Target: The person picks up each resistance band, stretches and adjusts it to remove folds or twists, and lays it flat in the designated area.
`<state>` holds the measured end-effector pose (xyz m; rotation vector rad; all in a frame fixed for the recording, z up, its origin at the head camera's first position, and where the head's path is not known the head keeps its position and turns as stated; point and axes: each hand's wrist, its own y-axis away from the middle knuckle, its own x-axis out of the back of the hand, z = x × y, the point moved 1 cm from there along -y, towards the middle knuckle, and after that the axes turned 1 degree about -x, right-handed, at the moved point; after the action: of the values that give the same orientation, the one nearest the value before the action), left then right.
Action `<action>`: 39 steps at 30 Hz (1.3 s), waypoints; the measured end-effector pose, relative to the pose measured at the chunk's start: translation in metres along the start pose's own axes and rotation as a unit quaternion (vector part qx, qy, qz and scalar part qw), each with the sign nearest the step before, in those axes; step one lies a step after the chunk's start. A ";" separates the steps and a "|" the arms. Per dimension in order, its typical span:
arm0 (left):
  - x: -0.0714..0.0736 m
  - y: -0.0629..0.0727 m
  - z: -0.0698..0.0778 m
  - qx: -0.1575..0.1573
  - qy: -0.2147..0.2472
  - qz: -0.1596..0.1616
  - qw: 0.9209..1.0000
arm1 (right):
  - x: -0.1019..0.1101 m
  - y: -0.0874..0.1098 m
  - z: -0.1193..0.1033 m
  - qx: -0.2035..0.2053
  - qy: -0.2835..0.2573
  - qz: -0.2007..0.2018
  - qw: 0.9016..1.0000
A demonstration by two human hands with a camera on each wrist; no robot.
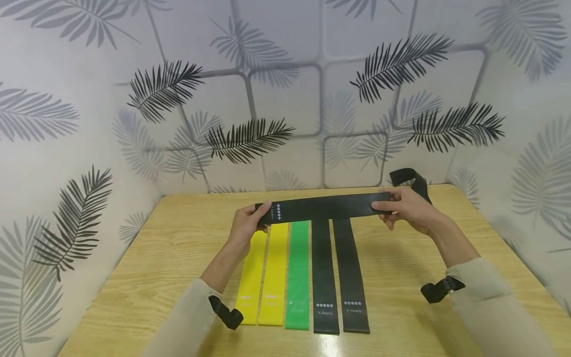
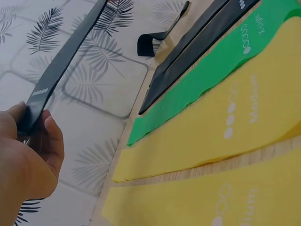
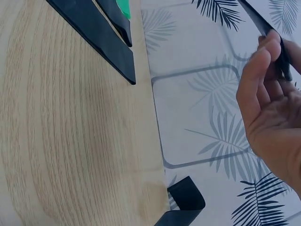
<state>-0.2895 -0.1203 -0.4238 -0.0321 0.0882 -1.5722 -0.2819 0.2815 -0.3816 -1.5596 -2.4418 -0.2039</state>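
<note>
A black resistance band (image 1: 327, 208) marked with a row of dots is held level above the table. My left hand (image 1: 245, 223) pinches its left end, thumb on the printed face. At the other end my right hand (image 1: 408, 208) pinches it between thumb and fingers. Beneath it, flat bands lie side by side: two yellow bands (image 1: 273, 277), a green band (image 1: 298, 277) and two black bands (image 1: 324, 282) labelled X-Heavy. In the left wrist view the yellow bands (image 2: 211, 122) read Medium. The far ends of several flat bands are hidden behind the held one in the head view.
Another black band (image 1: 403, 176) stands bent in a curl at the table's back right, behind my right hand. The wooden table (image 1: 169, 277) meets a leaf-patterned wall covering (image 1: 285, 99) at the back and sides. Each wrist carries a small black camera (image 1: 441, 289).
</note>
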 end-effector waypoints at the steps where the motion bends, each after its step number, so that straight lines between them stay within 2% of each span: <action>1: 0.000 0.000 0.000 0.002 -0.006 -0.006 1.000 | 0.001 0.000 0.000 0.003 -0.010 0.023 1.000; 5: 0.001 0.004 -0.002 -0.007 -0.049 -0.051 0.997 | 0.003 -0.001 0.001 0.024 -0.083 0.099 0.991; 9: -0.003 0.012 -0.004 -0.017 -0.101 -0.130 0.986 | 0.003 -0.004 0.001 0.069 -0.185 0.157 0.968; 13: -0.016 0.024 -0.005 -0.019 -0.144 -0.224 0.964 | 0.001 -0.009 0.001 0.114 -0.254 0.188 0.942; 15: -0.024 0.031 -0.005 -0.016 -0.157 -0.263 0.952 | 0.001 -0.011 0.001 0.120 -0.269 0.193 0.936; 19: -0.038 0.042 -0.005 -0.002 -0.170 -0.327 0.930 | -0.001 -0.013 0.000 0.106 -0.276 0.227 0.928; 22: -0.050 0.052 -0.006 0.008 -0.152 -0.383 0.911 | -0.002 -0.017 -0.002 0.086 -0.273 0.265 0.921; 25: -0.065 0.064 -0.010 0.019 -0.119 -0.442 0.889 | -0.004 -0.023 0.000 0.056 -0.253 0.292 0.921; 28: -0.080 0.075 -0.012 0.030 -0.093 -0.486 0.868 | -0.006 -0.027 0.007 0.019 -0.207 0.305 0.929; 30: -0.089 0.081 -0.013 0.040 -0.085 -0.501 0.860 | -0.007 -0.030 0.013 -0.005 -0.169 0.314 0.934; 34: -0.105 0.091 -0.014 0.043 -0.096 -0.517 0.850 | -0.008 -0.034 0.024 -0.039 -0.098 0.311 0.945; 39: -0.121 0.099 -0.016 0.042 -0.123 -0.537 0.834 | -0.009 -0.037 0.037 -0.066 -0.026 0.279 0.958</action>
<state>-0.1920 0.0013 -0.4428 -0.2508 -0.2523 -2.6873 -0.3159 0.2670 -0.4198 -2.2588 -1.9456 -0.2252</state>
